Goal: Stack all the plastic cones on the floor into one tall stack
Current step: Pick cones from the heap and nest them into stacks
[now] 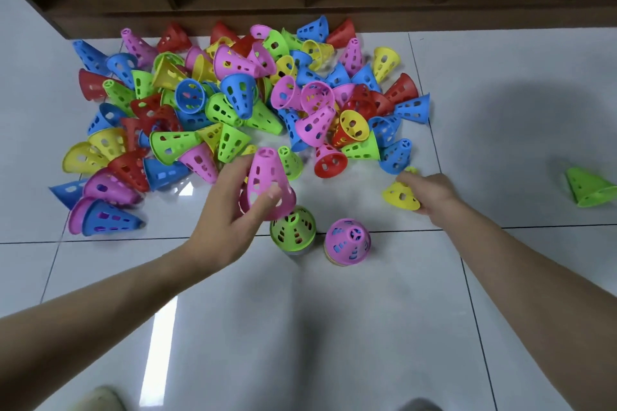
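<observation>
a: head view, and your left hand point(230, 210) pinches a pink cone point(268, 180) wide end down, right over the green stack point(293, 229), so it can drop straight on.

b: your right hand point(425, 192) grips a yellow cone point(400, 197) by the pile's edge, ready as the next one.

a: a pink-topped stack point(348, 241) stands just beside. the pile point(233, 103) on the floor point(334, 327) looks barely dented.

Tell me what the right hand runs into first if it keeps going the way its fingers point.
The right hand already grips a yellow cone. Its fingers point up-left, so next it would probably meet the blue cone at the pile's edge, though depth is hard to judge.
</observation>
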Demonstrator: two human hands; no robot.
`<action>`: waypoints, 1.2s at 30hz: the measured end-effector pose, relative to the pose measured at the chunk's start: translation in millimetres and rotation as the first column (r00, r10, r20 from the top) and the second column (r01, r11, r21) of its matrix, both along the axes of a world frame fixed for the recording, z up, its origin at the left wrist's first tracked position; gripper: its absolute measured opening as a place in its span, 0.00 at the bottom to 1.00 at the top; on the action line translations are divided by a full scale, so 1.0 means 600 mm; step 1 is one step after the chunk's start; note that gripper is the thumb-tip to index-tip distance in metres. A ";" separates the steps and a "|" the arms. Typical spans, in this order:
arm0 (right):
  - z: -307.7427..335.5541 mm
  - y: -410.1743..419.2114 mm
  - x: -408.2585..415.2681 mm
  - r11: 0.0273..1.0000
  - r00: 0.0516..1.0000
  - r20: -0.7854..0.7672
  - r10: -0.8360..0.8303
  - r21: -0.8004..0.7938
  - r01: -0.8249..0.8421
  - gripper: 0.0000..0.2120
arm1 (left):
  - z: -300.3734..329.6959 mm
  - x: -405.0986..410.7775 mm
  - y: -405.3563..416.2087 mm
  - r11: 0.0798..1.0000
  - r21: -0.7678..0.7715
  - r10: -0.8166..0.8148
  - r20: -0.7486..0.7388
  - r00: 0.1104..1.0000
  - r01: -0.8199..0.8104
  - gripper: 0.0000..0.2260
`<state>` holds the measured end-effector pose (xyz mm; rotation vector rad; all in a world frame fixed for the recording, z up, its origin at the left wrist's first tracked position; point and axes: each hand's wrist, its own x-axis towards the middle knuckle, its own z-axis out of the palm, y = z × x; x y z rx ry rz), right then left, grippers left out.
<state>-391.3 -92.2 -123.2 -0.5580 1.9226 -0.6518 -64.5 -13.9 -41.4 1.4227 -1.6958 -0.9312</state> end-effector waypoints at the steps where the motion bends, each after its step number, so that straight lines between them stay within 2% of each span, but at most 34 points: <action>1: 0.010 0.012 0.002 0.998 1.000 -0.001 0.025 -0.057 -0.025 0.06 | 0.002 -0.002 0.015 1.000 0.002 -0.013 -0.019 1.000 0.013 0.18; 4: 0.048 0.051 0.011 0.944 0.989 -0.111 0.099 -0.305 -0.129 0.10 | -0.013 -0.006 0.046 0.996 0.033 -0.080 0.001 0.997 0.080 0.21; 6: 0.081 0.077 0.025 0.885 0.992 -0.079 0.094 -0.451 -0.120 0.08 | -0.032 -0.007 0.057 0.991 0.047 -0.127 0.049 0.991 0.124 0.20; 8: 0.113 0.101 0.043 0.805 0.989 -0.038 0.145 -0.576 -0.141 0.12 | -0.047 -0.007 0.063 0.988 0.054 -0.145 0.068 0.987 0.141 0.20; 13: 0.148 0.163 0.080 0.603 0.933 -0.139 0.332 -0.729 -0.324 0.18 | -0.063 -0.005 0.050 0.982 0.126 -0.159 0.120 0.980 0.144 0.20; 18: 0.131 0.198 0.102 0.535 0.851 -0.274 0.449 -0.680 -0.501 0.19 | -0.073 -0.002 0.040 0.978 0.128 -0.183 0.164 0.969 0.163 0.22; 21: 0.107 0.205 0.106 0.516 0.801 -0.336 0.495 -0.629 -0.582 0.20 | -0.071 0.015 0.035 0.973 0.147 -0.196 0.127 0.972 0.177 0.23; 23: 0.094 0.208 0.109 0.499 0.771 -0.355 0.529 -0.606 -0.620 0.20 | -0.071 0.026 0.031 0.987 0.110 -0.123 0.038 0.992 0.118 0.24; 25: 0.081 0.207 0.109 0.492 0.750 -0.365 0.552 -0.584 -0.646 0.21 | -0.069 0.031 0.013 0.992 0.123 0.022 0.008 1.000 -0.023 0.23; 28: 0.069 0.203 0.107 0.497 0.736 -0.370 0.566 -0.559 -0.663 0.21 | -0.086 0.040 -0.039 0.958 0.204 0.179 0.134 0.975 -0.204 0.19; 30: 0.063 0.203 0.105 0.482 0.719 -0.386 0.578 -0.550 -0.682 0.22 | -0.106 0.052 -0.077 0.930 0.221 0.240 0.240 0.941 -0.294 0.21; 32: 0.057 0.204 0.102 0.471 0.708 -0.393 0.587 -0.546 -0.693 0.22 | -0.126 0.066 -0.110 0.904 0.251 0.261 0.316 0.912 -0.345 0.26; 36: 0.052 0.205 0.098 0.480 0.704 -0.392 0.592 -0.529 -0.699 0.22 | -0.139 0.069 -0.163 0.852 0.355 0.203 0.454 0.867 -0.385 0.34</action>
